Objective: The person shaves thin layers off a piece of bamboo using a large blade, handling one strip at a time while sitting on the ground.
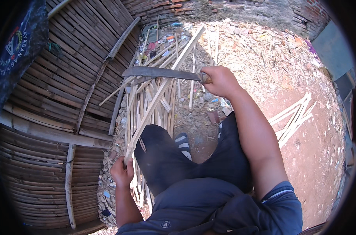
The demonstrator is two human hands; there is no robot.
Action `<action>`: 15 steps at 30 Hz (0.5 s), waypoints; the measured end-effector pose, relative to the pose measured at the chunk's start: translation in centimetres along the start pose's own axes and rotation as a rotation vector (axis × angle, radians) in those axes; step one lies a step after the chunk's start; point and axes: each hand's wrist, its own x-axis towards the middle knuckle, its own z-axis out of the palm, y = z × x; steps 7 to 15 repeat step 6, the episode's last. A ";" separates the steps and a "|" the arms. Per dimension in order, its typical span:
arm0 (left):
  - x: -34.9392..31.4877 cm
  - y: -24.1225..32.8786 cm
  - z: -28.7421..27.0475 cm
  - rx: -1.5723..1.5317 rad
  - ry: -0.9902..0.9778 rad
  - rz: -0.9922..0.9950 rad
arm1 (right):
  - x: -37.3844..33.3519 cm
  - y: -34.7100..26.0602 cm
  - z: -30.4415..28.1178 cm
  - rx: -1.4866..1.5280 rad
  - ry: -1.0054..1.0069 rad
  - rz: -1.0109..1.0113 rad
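Observation:
My right hand (pixel 221 81) is closed round the handle of a machete (pixel 162 73). Its long dark blade points left and crosses over a pale strip of split bamboo (pixel 159 95); whether blade and strip touch I cannot tell. The lower end of that strip is gripped in my left hand (pixel 122 172), beside my left knee. From there it slants up and away to the right, past the blade. Beneath it, a pile of similar bamboo strips (pixel 138 113) lies lengthwise along my left leg.
A slatted bamboo wall (pixel 44 90) stands close on my left. More pale strips (pixel 293 117) lie on the dirt at the right. Rubble and litter (pixel 256 51) cover the ground ahead, up to a brick wall (pixel 233 9). A dark printed cloth (pixel 19 51) hangs at the upper left.

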 end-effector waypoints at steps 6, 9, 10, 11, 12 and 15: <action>0.5 0.1 -1.2 0.150 0.060 0.128 | 0.2 -2.8 -0.2 -0.132 -0.226 -0.144; 0.5 0.1 -1.2 0.150 0.060 0.128 | 0.2 -2.8 -0.2 -0.132 -0.226 -0.144; 0.5 0.1 -1.2 0.150 0.060 0.128 | 0.2 -2.8 -0.2 -0.132 -0.226 -0.144; 0.5 0.1 -1.2 0.150 0.060 0.128 | 0.2 -2.8 -0.2 -0.132 -0.226 -0.144; 0.5 0.1 -1.2 0.150 0.060 0.128 | 0.2 -2.8 -0.2 -0.132 -0.226 -0.144; 0.5 0.1 -1.2 0.150 0.060 0.128 | 0.2 -2.8 -0.2 -0.132 -0.226 -0.144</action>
